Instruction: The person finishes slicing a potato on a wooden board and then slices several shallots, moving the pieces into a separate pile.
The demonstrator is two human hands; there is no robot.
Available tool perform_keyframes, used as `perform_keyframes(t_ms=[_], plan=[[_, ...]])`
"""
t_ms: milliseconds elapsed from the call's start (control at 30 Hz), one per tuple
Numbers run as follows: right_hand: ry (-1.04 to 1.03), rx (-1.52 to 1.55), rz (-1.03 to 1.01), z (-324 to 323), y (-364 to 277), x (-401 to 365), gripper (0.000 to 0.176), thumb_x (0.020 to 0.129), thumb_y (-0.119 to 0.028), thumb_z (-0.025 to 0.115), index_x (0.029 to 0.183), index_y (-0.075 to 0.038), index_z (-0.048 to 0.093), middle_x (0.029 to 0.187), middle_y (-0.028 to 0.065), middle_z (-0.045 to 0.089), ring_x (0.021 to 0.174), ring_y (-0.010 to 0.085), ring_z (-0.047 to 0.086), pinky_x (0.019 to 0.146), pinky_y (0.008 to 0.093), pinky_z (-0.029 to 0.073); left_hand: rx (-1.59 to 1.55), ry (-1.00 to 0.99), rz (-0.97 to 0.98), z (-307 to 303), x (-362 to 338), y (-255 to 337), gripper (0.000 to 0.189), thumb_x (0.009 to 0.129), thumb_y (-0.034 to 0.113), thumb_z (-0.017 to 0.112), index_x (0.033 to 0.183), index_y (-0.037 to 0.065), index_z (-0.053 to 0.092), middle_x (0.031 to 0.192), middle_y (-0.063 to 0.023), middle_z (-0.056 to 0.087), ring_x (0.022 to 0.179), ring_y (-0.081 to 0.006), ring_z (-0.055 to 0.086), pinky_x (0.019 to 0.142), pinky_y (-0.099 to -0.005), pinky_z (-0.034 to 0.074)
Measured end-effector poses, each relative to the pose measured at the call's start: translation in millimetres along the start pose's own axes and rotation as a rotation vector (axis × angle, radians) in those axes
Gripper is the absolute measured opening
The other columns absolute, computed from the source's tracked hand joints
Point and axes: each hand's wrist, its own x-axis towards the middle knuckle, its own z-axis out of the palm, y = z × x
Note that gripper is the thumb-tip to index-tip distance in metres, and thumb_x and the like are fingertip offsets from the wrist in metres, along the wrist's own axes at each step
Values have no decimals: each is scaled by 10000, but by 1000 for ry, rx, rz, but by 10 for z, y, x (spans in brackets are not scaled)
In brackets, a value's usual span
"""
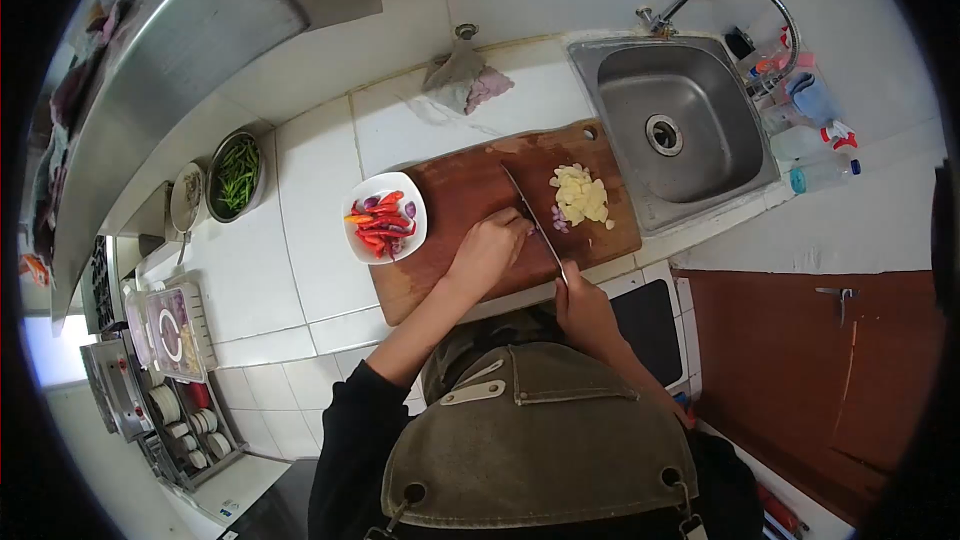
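Head view: right hand (584, 308) grips knife (541, 228), with left hand (497, 248) beside it apparently pinching shallot (532, 230).

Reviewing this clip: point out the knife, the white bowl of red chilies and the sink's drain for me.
Knife (534, 212): head view, on the blade.
White bowl (413, 196): head view, on the rim's right side.
Drain (664, 135): head view, at its center.

Left forearm (425, 325) and right forearm (637, 370) bare, a person reaches forward, left hand (500, 242) low with fingers (522, 224) curled, right hand (585, 310) gripping firmly, right of the left hand.
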Motion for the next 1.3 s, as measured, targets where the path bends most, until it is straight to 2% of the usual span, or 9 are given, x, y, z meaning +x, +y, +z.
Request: perform_keyframes(t_ms=[100, 300, 433, 567, 700, 800, 1033, 1200, 1300], plan=[[33, 29, -35, -37, -7, 14, 237, 992, -159, 482, 1192, -36, 449, 813, 264, 643, 762, 476, 636, 646, 565, 484, -33, 23, 57, -11, 6, -12, 104, 872, 71, 625, 909, -11, 677, 886, -159, 641, 775, -364, 655, 685, -455, 554], [14, 42, -47, -123, -30, -101, 227, 986, -155, 486, 1171, -26, 456, 782, 270, 634, 714, 477, 629, 631, 565, 479, -40, 48, 51, 2, -6, -11, 88, 867, 53, 621, 897, -15, 669, 864, -159, 639, 765, -371, 648, 681, -454, 551], [98, -2, -135, 28, 51, 59, 226, 974, -142, 517, 1163, -30, 464, 764, 258, 625, 701, 454, 632, 610, 543, 484, -66, 70, 88, 15, -15, -32, 92, 859, 45, 622, 908, -15, 671, 862, -159, 642, 769, -371, 649, 687, -454, 553], [145, 1, -228, -21, 53, 59, 233, 959, -116, 546, 1166, -33, 477, 722, 242, 608, 675, 435, 630, 577, 519, 485, -67, 38, 34, -13, -13, 1, 107, 851, 33, 619, 928, -14, 677, 907, -166, 658, 803, -372, 658, 716, -451, 557], [131, -5, -203, -82, 4, -32, 199, 964, -109, 531, 1141, -34, 481, 717, 233, 607, 669, 438, 626, 571, 528, 477, -110, 44, 3, -29, -19, 0, 107, 853, 32, 621, 927, -20, 677, 942, -170, 670, 831, -377, 660, 742, -451, 556], [156, -8, -209, 29, 46, 79, 172, 965, -106, 527, 1114, -37, 479, 714, 236, 605, 669, 439, 626, 568, 529, 469, -136, 79, -19, 5, -32, -14, 89, 838, 35, 657, 911, -9, 682, 939, -149, 688, 848, -363, 668, 748, -426, 553], [141, 8, -238, -34, -5, 124, 191, 960, -99, 535, 1124, -28, 468, 704, 233, 593, 670, 441, 621, 568, 525, 468, -175, 62, -22, -12, -22, -20, 92, 854, 40, 641, 913, -19, 681, 933, -170, 677, 842, -385, 660, 751, -448, 550], [140, 10, -222, -24, 15, 71, 182, 960, -92, 532, 1119, -32, 466, 709, 225, 594, 675, 445, 617, 572, 531, 466, -179, 80, -61, -21, -21, 6, 100, 825, 15, 672, 916, -21, 691, 933, -153, 699, 851, -360, 675, 751, -405, 552], [210, 5, -297, 47, 40, 216, 193, 961, -110, 534, 1124, -34, 465, 704, 227, 591, 666, 450, 613, 569, 534, 463, -178, 78, -42, -43, -17, 17, 90, 826, 13, 673, 908, -22, 690, 926, -153, 700, 860, -359, 676, 756, -402, 552]])
